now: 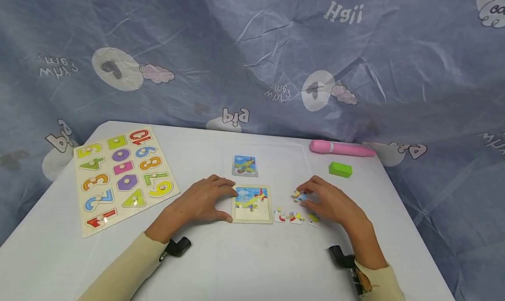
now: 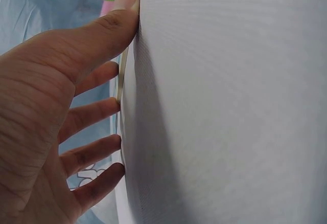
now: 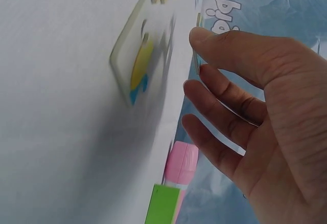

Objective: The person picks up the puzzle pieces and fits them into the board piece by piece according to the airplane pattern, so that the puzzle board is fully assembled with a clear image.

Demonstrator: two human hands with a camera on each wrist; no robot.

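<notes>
A square wooden puzzle tray (image 1: 253,217) lies on the table, its upper part filled with pieces of an airplane picture and its lower part bare wood. My left hand (image 1: 209,198) touches the tray's left side, thumb at the lower corner and index finger near the upper one. Spread, nearly straight fingers (image 2: 92,116) show in the left wrist view. Right of the tray, my right hand (image 1: 329,200) pinches a puzzle piece (image 1: 300,196) between thumb and fingers. Loose pieces lie below it, among them a red-and-white one (image 1: 279,216) and a yellow-green one (image 1: 313,219).
Behind the tray lies a small airplane picture card (image 1: 245,166). A number-and-shape board (image 1: 118,182) takes up the table's left side. At the back right are a green block (image 1: 340,170) and a pink marker-shaped thing (image 1: 342,148). A printed cloth (image 1: 244,64) hangs behind.
</notes>
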